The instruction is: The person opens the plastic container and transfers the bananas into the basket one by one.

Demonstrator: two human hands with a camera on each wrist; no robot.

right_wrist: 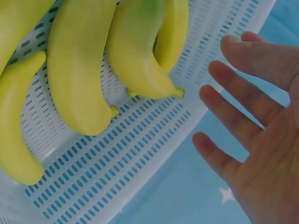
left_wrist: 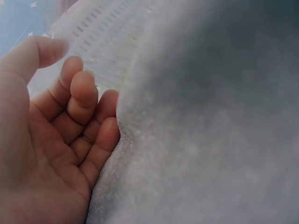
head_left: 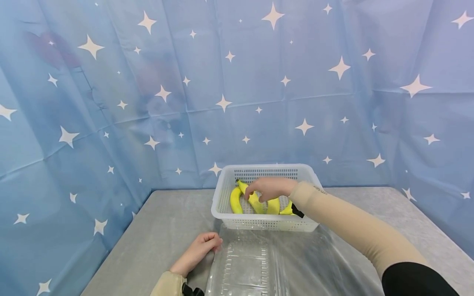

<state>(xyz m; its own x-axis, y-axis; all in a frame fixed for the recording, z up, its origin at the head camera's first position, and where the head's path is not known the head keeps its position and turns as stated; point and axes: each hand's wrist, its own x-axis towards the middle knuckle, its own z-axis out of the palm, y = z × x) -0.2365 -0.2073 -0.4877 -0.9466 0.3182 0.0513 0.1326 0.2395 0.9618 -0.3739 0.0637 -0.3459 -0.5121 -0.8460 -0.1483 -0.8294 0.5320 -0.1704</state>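
Observation:
Several yellow bananas [right_wrist: 79, 70] lie inside a white slotted plastic basket [head_left: 266, 217] at the back of the table. Over the basket reaches my right hand [head_left: 272, 187]; in the right wrist view its fingers are spread, hold nothing and stand apart from the bananas. In front of the basket is a clear plastic clamshell box [head_left: 244, 263]. My left hand [head_left: 200, 246] is at the box's left edge, its fingers loosely bent. A pale, blurred surface [left_wrist: 201, 154] fills much of the left wrist view beside those fingertips; I cannot tell what it is.
Grey tabletop [head_left: 148, 238] extends on both sides of the basket. Shiny clear plastic [head_left: 326, 263] covers its front right part. A blue curtain with white stars [head_left: 240, 82] hangs directly behind the table.

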